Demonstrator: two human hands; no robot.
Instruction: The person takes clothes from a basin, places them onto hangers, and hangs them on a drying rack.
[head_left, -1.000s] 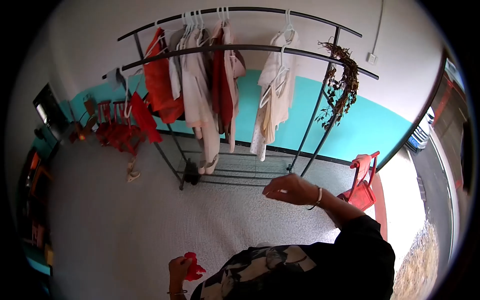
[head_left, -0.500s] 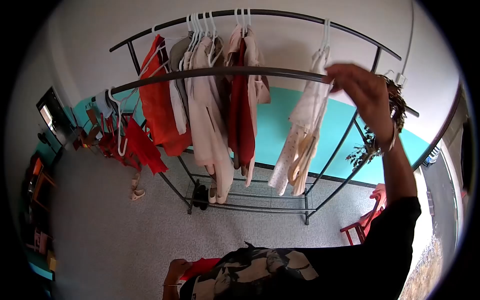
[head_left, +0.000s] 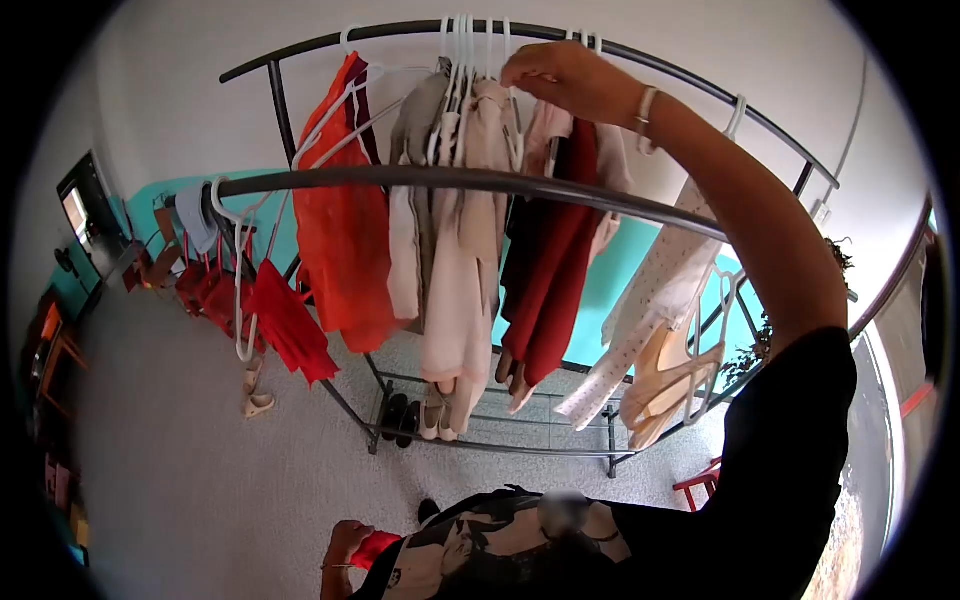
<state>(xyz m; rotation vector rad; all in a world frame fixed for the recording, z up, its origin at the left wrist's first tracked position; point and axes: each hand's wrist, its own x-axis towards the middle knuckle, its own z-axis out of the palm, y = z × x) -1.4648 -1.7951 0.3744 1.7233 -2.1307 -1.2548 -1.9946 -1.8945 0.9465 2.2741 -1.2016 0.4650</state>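
Observation:
My right hand (head_left: 570,85) is raised to the rear rail of the clothes rack. Its fingers curl in a pinch at the neck of a white hanger (head_left: 510,50), by a pale pink garment (head_left: 485,130); the exact grip is partly hidden. Dark red clothing (head_left: 560,250) hangs just below that hand. Low at my side, my left hand (head_left: 345,542) is closed on a red cloth (head_left: 374,550), mostly hidden by my shirt.
The front rail (head_left: 450,178) crosses before the clothes. An orange garment (head_left: 345,250) and a small red garment (head_left: 290,320) hang leftward; a spotted white garment (head_left: 620,350) and bare hangers (head_left: 705,350) hang rightward. Shoes (head_left: 440,415) sit on the lower shelf. Red chairs (head_left: 210,290) stand left.
My right hand has moved left from the front rail to the hangers on the rear rail. The view has shifted, and bare hangers now show at the right. My left hand still holds the red cloth.

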